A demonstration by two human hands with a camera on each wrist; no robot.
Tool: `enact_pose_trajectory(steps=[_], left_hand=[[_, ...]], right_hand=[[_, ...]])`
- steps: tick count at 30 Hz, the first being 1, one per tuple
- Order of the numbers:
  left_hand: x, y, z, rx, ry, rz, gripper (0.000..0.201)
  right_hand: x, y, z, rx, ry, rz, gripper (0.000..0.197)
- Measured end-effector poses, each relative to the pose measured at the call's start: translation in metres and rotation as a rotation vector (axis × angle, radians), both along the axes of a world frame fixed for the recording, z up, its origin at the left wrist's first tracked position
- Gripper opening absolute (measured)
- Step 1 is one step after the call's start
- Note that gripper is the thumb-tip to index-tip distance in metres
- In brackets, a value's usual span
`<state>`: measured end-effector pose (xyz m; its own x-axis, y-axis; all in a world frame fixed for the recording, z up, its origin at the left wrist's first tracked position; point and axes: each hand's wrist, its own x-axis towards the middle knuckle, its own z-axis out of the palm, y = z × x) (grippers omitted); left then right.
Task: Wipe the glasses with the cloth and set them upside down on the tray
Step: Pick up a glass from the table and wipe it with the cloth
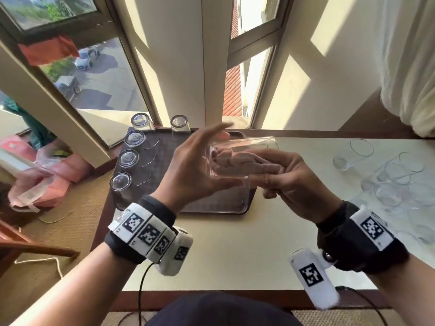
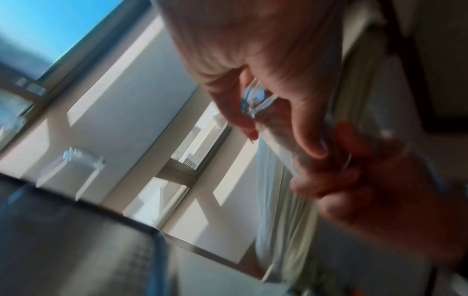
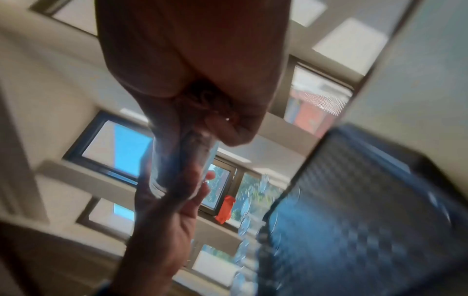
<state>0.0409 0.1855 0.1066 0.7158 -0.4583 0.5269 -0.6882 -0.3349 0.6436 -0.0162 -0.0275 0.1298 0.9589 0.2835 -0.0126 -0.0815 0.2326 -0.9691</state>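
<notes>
Above the dark tray (image 1: pixel 213 211) my left hand (image 1: pixel 193 167) holds a clear glass (image 1: pixel 243 142) on its side, cupped round its base, with the mouth facing right. My right hand (image 1: pixel 286 178) grips a pinkish-beige cloth (image 1: pixel 226 164) that is stuffed into the glass through its mouth. Several glasses (image 1: pixel 128 158) stand upside down along the tray's left and back edges. In the blurred left wrist view my left hand's fingers (image 2: pixel 303 128) curl round the glass base (image 2: pixel 257 101). The right wrist view shows my right hand (image 3: pixel 192 66) at the glass (image 3: pixel 181 160), with the left hand (image 3: pixel 162 218) beyond.
Several upright clear glasses (image 1: pixel 397 182) crowd the right end of the cream table (image 1: pixel 235 245). Windows and a pillar rise right behind the tray. A white curtain (image 1: pixel 409 67) hangs at the far right. Pink bags (image 1: pixel 58 177) lie on the floor to the left.
</notes>
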Motion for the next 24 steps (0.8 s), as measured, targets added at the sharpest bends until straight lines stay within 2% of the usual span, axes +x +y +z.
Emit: enact_pose_trajectory(steps=[1,3,4,5,6,8,10,11,13,14,15,16,17,19,20,21,22,24], left_hand=[[0.000,0.001,0.000,-0.083,0.246,-0.031,0.097],[0.000,0.003,0.004,-0.330,0.822,-0.248,0.093],[0.001,0.005,0.003,-0.436,0.980,-0.294,0.084],[0.001,0.005,0.002,-0.481,1.019,-0.274,0.074],[-0.001,0.004,0.002,-0.489,0.988,-0.228,0.066],[-0.007,0.001,0.008,-0.434,0.808,-0.121,0.053],[-0.013,0.000,0.012,-0.312,0.503,-0.052,0.059],[-0.014,0.000,0.012,-0.226,0.304,-0.022,0.064],[-0.014,0.002,0.008,-0.055,-0.064,-0.011,0.066],[-0.013,0.002,0.004,-0.020,-0.151,-0.007,0.065],[-0.012,0.001,0.002,-0.028,-0.161,0.007,0.066],[-0.012,0.001,0.002,-0.077,-0.084,0.013,0.070],[-0.010,0.000,0.003,-0.164,0.107,-0.021,0.075],[-0.011,-0.001,0.010,-0.381,0.678,-0.159,0.086],[-0.009,-0.001,0.012,-0.472,0.906,-0.189,0.089],[-0.007,-0.002,0.010,-0.526,1.021,-0.167,0.088],[-0.007,-0.003,0.008,-0.554,1.043,-0.134,0.080],[-0.007,-0.002,0.009,-0.525,0.925,-0.047,0.061]], right_hand=[[0.001,0.000,0.001,-0.037,-0.078,-0.034,0.051],[0.006,0.000,0.002,-0.140,-0.204,-0.073,0.049],[0.008,0.000,0.002,-0.154,-0.219,-0.067,0.047],[0.009,0.000,0.002,-0.182,-0.227,-0.055,0.046],[0.009,0.002,0.003,-0.155,-0.180,-0.040,0.048],[0.006,0.009,0.007,-0.066,-0.060,0.003,0.051],[0.004,0.008,0.010,0.022,0.060,0.020,0.042],[0.005,0.005,0.011,0.021,0.100,0.038,0.034],[0.008,-0.002,0.011,-0.044,0.123,0.056,0.032],[0.009,-0.004,0.011,-0.073,0.099,0.055,0.030],[0.010,-0.005,0.011,-0.089,0.072,0.044,0.029],[0.010,-0.004,0.013,-0.098,0.030,0.020,0.029],[0.011,-0.003,0.015,-0.102,-0.026,-0.007,0.031],[0.012,-0.001,0.015,-0.138,-0.181,-0.029,0.039],[0.013,0.001,0.013,-0.184,-0.239,-0.016,0.043],[0.014,0.003,0.011,-0.221,-0.267,-0.015,0.044],[0.015,0.006,0.008,-0.215,-0.242,-0.014,0.045],[0.015,0.014,0.004,-0.180,-0.125,-0.013,0.041]])
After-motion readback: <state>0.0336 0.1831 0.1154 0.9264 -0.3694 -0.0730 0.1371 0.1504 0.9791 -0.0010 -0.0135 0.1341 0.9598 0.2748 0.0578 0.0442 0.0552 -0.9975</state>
